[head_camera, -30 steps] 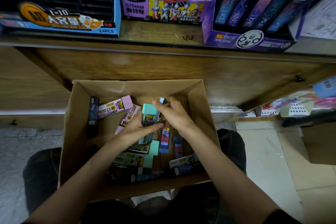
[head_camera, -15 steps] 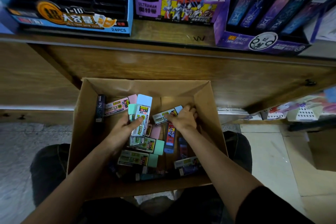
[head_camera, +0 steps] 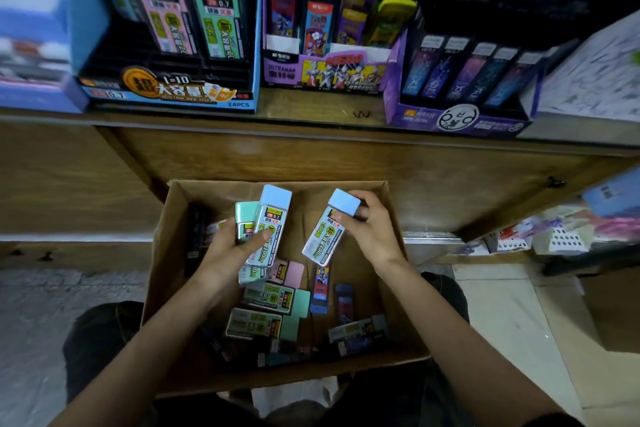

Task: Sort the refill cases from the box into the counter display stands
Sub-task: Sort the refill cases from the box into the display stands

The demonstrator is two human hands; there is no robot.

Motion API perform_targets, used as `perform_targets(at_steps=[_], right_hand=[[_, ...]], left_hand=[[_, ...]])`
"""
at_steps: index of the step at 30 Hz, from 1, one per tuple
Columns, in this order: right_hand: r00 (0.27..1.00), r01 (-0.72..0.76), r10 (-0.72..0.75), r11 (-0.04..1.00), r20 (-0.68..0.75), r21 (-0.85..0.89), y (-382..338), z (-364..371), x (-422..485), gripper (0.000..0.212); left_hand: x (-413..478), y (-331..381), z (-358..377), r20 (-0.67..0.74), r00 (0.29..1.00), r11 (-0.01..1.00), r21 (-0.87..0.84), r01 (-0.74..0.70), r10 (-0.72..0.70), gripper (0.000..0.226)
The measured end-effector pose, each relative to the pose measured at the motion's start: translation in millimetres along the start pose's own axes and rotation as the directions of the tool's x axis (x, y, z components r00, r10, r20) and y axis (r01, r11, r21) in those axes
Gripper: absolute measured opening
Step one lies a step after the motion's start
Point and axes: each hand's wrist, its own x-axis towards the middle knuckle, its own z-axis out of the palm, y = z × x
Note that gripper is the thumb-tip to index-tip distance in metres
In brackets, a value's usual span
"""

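An open cardboard box (head_camera: pixel 166 239) rests on my lap with several refill cases (head_camera: pixel 273 298) loose in its bottom. My left hand (head_camera: pixel 225 253) grips a small stack of cases above the box: a blue-capped case (head_camera: pixel 268 222) in front, a green-capped case (head_camera: pixel 244 220) behind it. My right hand (head_camera: pixel 370 229) pinches a second blue-capped case (head_camera: pixel 329 225) near its cap, tilted. On the counter above stand three displays: a blue stand (head_camera: pixel 166 90) with pink and green cases, an Ultraman stand (head_camera: pixel 325 73), and a purple stand (head_camera: pixel 460 114) with dark cases.
The wooden counter front (head_camera: pixel 311 156) rises just behind the box. A lower shelf at the right holds small packets (head_camera: pixel 561 239). A brown carton (head_camera: pixel 613 312) sits on the tiled floor at right. More boxes (head_camera: pixel 31 45) stand at the counter's far left.
My right hand has lifted a blue-capped case out of the box. My left hand has raised its stack slightly. The view has tilted up, showing more of the stands.
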Motion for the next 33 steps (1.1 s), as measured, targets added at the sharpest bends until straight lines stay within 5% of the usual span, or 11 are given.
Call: perform_targets(at_steps=[7,15,24,33], right_hand=[[0.947,0.321,-0.321,0.947,0.031,-0.023,-93.2,-48.2,-28.2,0.041],[0.85,0.527,-0.521,0.843,0.074,-0.111,-181.1,-80.3,-47.3,0.031],[0.805,0.592,-0.578,0.797,0.135,-0.119,-257.5,-50.8,-26.5,0.018],[0.775,0.63,-0.626,0.754,0.088,-0.184,-312.0,-22.3,-2.1,0.019]], left_hand=[[-11.5,64.5,22.3,0.052,0.983,0.985,-0.021,-0.173,0.174,0.023],[-25.1,144.4,28.6,0.101,0.913,0.919,-0.038,-0.392,0.394,0.043],[-35.7,193.1,-22.1,0.001,0.841,0.839,-0.071,-0.54,0.541,0.042],[-42.7,195.5,-67.1,-0.095,0.835,0.834,-0.064,-0.548,0.542,0.041]])
